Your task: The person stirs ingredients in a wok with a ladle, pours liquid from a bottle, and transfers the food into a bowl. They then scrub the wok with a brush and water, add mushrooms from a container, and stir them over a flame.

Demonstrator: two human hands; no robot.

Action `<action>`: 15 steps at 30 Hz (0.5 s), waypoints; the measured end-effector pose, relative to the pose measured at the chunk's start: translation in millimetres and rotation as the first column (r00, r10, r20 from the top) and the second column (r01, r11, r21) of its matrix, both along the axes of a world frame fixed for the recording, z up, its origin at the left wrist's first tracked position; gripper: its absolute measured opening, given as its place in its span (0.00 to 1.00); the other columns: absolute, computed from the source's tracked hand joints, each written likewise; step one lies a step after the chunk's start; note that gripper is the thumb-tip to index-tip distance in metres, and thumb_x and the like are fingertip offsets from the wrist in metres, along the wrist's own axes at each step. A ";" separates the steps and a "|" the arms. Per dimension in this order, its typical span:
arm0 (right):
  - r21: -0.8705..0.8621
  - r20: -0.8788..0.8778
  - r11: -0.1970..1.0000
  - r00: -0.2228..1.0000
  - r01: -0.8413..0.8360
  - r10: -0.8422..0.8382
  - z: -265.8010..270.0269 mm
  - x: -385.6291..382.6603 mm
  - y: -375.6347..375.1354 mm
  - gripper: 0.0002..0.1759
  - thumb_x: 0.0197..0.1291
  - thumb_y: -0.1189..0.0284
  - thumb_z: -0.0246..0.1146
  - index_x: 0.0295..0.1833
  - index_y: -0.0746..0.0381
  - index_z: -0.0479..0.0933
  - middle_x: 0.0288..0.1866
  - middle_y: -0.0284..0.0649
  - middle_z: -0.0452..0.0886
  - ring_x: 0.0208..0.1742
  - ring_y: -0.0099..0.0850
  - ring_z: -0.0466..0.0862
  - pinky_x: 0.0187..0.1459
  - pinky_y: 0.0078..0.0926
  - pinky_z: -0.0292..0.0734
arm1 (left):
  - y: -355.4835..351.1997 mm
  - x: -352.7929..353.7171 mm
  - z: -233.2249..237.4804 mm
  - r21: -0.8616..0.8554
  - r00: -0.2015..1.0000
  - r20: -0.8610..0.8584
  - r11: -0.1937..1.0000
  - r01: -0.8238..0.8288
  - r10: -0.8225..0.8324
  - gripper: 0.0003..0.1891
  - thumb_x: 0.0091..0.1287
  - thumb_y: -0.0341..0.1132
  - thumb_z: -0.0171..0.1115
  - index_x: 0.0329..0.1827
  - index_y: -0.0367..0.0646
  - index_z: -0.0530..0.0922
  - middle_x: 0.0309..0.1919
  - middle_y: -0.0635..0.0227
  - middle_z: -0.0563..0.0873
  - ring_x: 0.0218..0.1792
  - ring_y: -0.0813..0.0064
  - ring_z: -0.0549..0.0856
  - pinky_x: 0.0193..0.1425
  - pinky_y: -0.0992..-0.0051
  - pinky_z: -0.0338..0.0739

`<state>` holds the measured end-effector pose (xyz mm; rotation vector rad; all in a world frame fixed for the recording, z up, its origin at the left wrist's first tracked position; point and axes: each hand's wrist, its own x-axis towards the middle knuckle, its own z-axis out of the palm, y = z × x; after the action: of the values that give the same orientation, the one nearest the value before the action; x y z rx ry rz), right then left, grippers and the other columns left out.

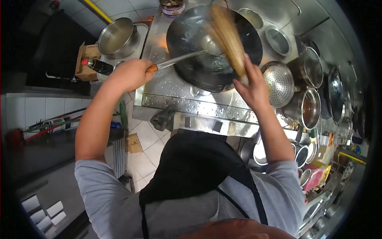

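There we had the wide round black metal wok (253, 44), wet inside! Over it slanted our long tan bundled-fibre brush (227, 38), motion-blurred, its axis pointing forward and slightly left. Our shiny steel ladle (179, 60) pointed right, bowl over the wok. Our right hand (255, 88) pinched the brush's narrow end; our left hand (131, 75) clenched the ladle's brown grip.

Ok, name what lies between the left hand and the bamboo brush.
In the head view, the ladle: its shaft reaches from the left hand over the wok, its bowl beside the bamboo brush.
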<state>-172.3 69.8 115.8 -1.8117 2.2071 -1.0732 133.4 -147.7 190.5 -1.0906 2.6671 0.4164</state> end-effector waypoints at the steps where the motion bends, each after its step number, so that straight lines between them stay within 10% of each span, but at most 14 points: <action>1: 0.290 -0.114 0.954 0.987 -0.074 0.111 -3.4 -15.6 -22.5 0.47 0.54 0.69 0.72 0.79 0.47 0.61 0.54 0.52 0.78 0.51 0.52 0.83 0.52 0.44 0.81 | -3.9 -3.4 5.3 0.046 1.000 -0.016 0.999 0.024 -0.024 0.19 0.66 0.40 0.59 0.58 0.43 0.82 0.38 0.48 0.87 0.42 0.47 0.87 0.48 0.56 0.80; 2: 0.561 -0.195 0.822 0.949 -0.099 0.247 -7.0 -34.4 -39.0 0.45 0.54 0.69 0.71 0.79 0.47 0.62 0.54 0.52 0.78 0.50 0.52 0.84 0.51 0.45 0.81 | -3.5 -5.3 9.7 0.038 1.000 -0.014 0.999 0.017 -0.017 0.19 0.66 0.40 0.59 0.58 0.43 0.82 0.38 0.48 0.87 0.42 0.47 0.87 0.48 0.56 0.80; 4: 0.585 -0.392 0.802 0.908 0.123 0.147 -40.1 -66.6 -52.6 0.45 0.55 0.69 0.70 0.79 0.45 0.61 0.52 0.53 0.78 0.48 0.52 0.85 0.50 0.46 0.83 | -4.6 -10.0 15.9 0.104 0.999 -0.003 0.993 -0.047 0.048 0.20 0.67 0.39 0.57 0.58 0.41 0.83 0.40 0.47 0.87 0.42 0.49 0.87 0.49 0.59 0.80; 9: 0.438 -0.246 0.888 0.969 0.138 -0.030 4.7 -39.5 -41.2 0.46 0.54 0.71 0.69 0.79 0.42 0.61 0.49 0.50 0.75 0.48 0.51 0.83 0.50 0.48 0.81 | -6.1 -6.6 8.5 0.112 0.989 -0.013 0.983 -0.143 0.145 0.20 0.67 0.40 0.57 0.58 0.41 0.83 0.39 0.47 0.87 0.42 0.50 0.87 0.49 0.60 0.80; 12: 0.492 -0.296 0.868 0.925 -0.066 0.238 -22.0 -50.0 -58.8 0.46 0.54 0.71 0.69 0.80 0.42 0.60 0.52 0.50 0.75 0.49 0.51 0.83 0.50 0.47 0.81 | -3.6 -9.0 11.1 0.133 0.990 -0.012 0.982 -0.138 0.140 0.20 0.68 0.41 0.58 0.58 0.41 0.83 0.40 0.47 0.87 0.43 0.49 0.87 0.50 0.60 0.80; 15: 0.597 -0.446 0.792 0.873 0.124 0.199 -26.4 -90.4 -66.3 0.42 0.57 0.69 0.67 0.79 0.44 0.63 0.51 0.52 0.78 0.49 0.50 0.85 0.50 0.46 0.81 | 3.5 -10.3 14.0 0.150 0.992 0.021 0.980 -0.130 0.128 0.20 0.67 0.40 0.59 0.59 0.41 0.82 0.40 0.48 0.88 0.43 0.47 0.87 0.50 0.59 0.80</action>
<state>-262.7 3.5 89.4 -1.9098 2.3399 0.1874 123.1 -144.2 204.4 -1.2184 2.5158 0.6245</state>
